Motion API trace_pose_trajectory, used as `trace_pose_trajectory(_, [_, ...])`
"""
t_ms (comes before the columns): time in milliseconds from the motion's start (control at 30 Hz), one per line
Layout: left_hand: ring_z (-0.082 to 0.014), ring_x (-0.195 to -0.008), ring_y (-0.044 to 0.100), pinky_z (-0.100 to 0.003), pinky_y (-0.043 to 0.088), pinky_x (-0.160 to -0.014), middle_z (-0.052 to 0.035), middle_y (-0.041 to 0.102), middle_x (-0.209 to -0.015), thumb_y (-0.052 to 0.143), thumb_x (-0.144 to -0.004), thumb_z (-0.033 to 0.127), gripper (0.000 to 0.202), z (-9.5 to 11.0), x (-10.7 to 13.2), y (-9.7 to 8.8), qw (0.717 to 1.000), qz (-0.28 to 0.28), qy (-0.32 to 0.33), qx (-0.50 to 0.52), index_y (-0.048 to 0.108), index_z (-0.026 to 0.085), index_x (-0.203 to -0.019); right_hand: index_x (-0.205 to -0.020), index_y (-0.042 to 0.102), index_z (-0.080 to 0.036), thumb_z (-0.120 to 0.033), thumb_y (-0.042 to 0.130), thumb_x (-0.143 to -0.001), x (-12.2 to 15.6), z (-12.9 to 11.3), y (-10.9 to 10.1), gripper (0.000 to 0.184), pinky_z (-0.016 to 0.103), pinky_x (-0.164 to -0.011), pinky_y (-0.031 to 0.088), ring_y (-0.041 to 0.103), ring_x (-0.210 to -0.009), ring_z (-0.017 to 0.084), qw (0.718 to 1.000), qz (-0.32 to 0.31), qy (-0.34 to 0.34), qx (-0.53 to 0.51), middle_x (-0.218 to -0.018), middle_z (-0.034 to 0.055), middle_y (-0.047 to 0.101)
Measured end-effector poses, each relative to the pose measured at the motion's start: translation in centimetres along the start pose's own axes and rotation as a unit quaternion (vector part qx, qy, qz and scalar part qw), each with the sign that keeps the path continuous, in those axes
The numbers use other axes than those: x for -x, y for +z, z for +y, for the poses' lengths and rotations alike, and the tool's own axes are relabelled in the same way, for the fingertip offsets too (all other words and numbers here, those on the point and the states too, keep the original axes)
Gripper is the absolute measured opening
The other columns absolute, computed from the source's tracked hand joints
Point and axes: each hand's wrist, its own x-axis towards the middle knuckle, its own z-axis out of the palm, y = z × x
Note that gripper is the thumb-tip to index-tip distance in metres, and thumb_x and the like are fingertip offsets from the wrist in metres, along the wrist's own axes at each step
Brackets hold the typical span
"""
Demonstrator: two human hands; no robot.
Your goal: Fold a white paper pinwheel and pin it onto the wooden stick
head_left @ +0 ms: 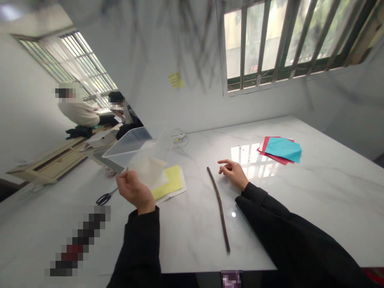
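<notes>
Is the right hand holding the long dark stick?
No, the right hand rests empty on the table just beside the upper end of the stick, not gripping it.

No legible text, label, brand or number anywhere in view. Yellow sticky note (176, 79) on wall: marks too small to read. Coloured paper sheets (280, 149) on white table (315, 200): blank. Yellow sheet (170, 182) near left hand (134, 191): blank.
</notes>
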Motion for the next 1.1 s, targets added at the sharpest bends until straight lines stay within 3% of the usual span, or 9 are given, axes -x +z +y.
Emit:
trace_pose_trajectory(100, [-0.0363, -0.155, 0.050, -0.055, 0.039, -0.126, -0.0179, 0.059, -0.160, 0.052, -0.098, 0.071, 0.075, -2.2, 0.9, -0.1, 0.981, 0.004, 0.053, -0.186, 0.055, 0.025, -0.157, -0.111, 0.079, -0.017, -0.035, 0.064, -0.088, 0.0, 0.1, 0.1, 0.033, 0.030, -0.066, 0.047, 0.062, -0.064, 0.016, 1.000, 0.004, -0.001, 0.017, -0.077, 0.0040, 0.079])
trace_pose_trajectory(233, [-0.0363, -0.163, 0.037, -0.060, 0.028, -0.131, -0.0167, 0.049, -0.169, 0.046, -0.100, 0.068, 0.073, -6.3, 1.7, -0.9, 0.909, -0.010, 0.082, -0.408, 0.054, 0.026, -0.159, -0.105, 0.080, -0.017, -0.033, 0.064, -0.087, 0.0, 0.2, 0.0, 0.029, 0.030, -0.071, 0.049, 0.063, -0.067, 0.017, 1.000, 0.003, -0.006, 0.014, -0.076, 0.0041, 0.078])
trace_pose_trajectory(300, [-0.0383, -0.165, 0.033, -0.065, 0.024, -0.132, -0.0169, 0.044, -0.172, 0.047, -0.099, 0.064, 0.074, -7.8, 1.9, -1.7, 0.883, -0.042, 0.085, -0.460, 0.051, 0.024, -0.162, -0.103, 0.080, -0.017, -0.034, 0.064, -0.087, 0.1, 0.1, -0.1, 0.029, 0.031, -0.070, 0.048, 0.063, -0.066, 0.017, 1.000, 0.006, -0.003, 0.011, -0.075, 0.0042, 0.078])
trace_pose_trajectory(400, [-0.0361, -0.163, 0.037, -0.061, 0.028, -0.132, -0.0153, 0.046, -0.171, 0.045, -0.101, 0.059, 0.072, -9.0, 1.8, -2.5, 0.887, -0.033, 0.114, -0.446, 0.049, 0.022, -0.163, -0.101, 0.080, -0.017, -0.036, 0.065, -0.086, 0.2, -0.1, -0.1, 0.029, 0.030, -0.065, 0.045, 0.060, -0.063, 0.016, 1.000, 0.007, 0.001, 0.007, -0.075, 0.0046, 0.077])
trace_pose_trajectory(533, [-0.0350, -0.157, 0.047, -0.052, 0.032, -0.133, -0.0164, 0.056, -0.163, 0.053, -0.096, 0.061, 0.072, -9.0, 1.6, -2.6, 0.906, 0.004, 0.143, -0.398, 0.062, 0.017, -0.152, -0.098, 0.080, -0.016, -0.038, 0.065, -0.085, 0.2, -0.1, 0.0, 0.029, 0.029, -0.065, 0.045, 0.060, -0.063, 0.016, 1.000, 0.009, 0.001, 0.002, -0.074, 0.0048, 0.077])
trace_pose_trajectory(733, [-0.0357, -0.143, 0.061, -0.053, 0.040, -0.128, -0.0159, 0.068, -0.151, 0.060, -0.091, 0.060, 0.066, -8.5, 1.1, -3.2, 0.940, 0.080, 0.080, -0.323, 0.070, 0.019, -0.141, -0.099, 0.080, -0.016, -0.038, 0.065, -0.085, 0.0, 0.1, -0.1, 0.030, 0.030, -0.068, 0.048, 0.061, -0.064, 0.015, 1.000, 0.012, 0.003, -0.012, -0.074, 0.0048, 0.077])
trace_pose_trajectory(867, [-0.0362, -0.141, 0.062, -0.051, 0.040, -0.128, -0.0159, 0.070, -0.146, 0.060, -0.086, 0.052, 0.059, -8.7, 0.6, -3.1, 0.932, 0.075, 0.097, -0.341, 0.074, 0.019, -0.133, -0.099, 0.079, -0.016, -0.038, 0.064, -0.085, -0.2, 0.1, -0.3, 0.030, 0.028, -0.066, 0.046, 0.061, -0.064, 0.015, 1.000, 0.014, 0.000, -0.013, -0.074, 0.0044, 0.076])
trace_pose_trajectory(1000, [-0.0380, -0.144, 0.058, -0.053, 0.036, -0.129, -0.0173, 0.068, -0.149, 0.066, -0.082, 0.061, 0.068, -8.5, 0.6, -2.4, 0.918, 0.064, 0.130, -0.370, 0.072, 0.018, -0.134, -0.099, 0.079, -0.016, -0.037, 0.064, -0.085, -0.3, 0.0, -0.4, 0.029, 0.027, -0.062, 0.043, 0.058, -0.061, 0.014, 1.000, 0.015, 0.000, -0.010, -0.074, 0.0043, 0.076])
trace_pose_trajectory(1100, [-0.0385, -0.137, 0.063, -0.053, 0.040, -0.126, -0.0173, 0.073, -0.142, 0.066, -0.084, 0.059, 0.061, -8.3, 0.6, -2.0, 0.908, 0.071, 0.145, -0.386, 0.076, 0.018, -0.128, -0.099, 0.079, -0.016, -0.036, 0.065, -0.084, -0.4, 0.2, -0.5, 0.028, 0.027, -0.063, 0.045, 0.060, -0.064, 0.015, 1.000, 0.014, -0.001, -0.013, -0.074, 0.0046, 0.077])
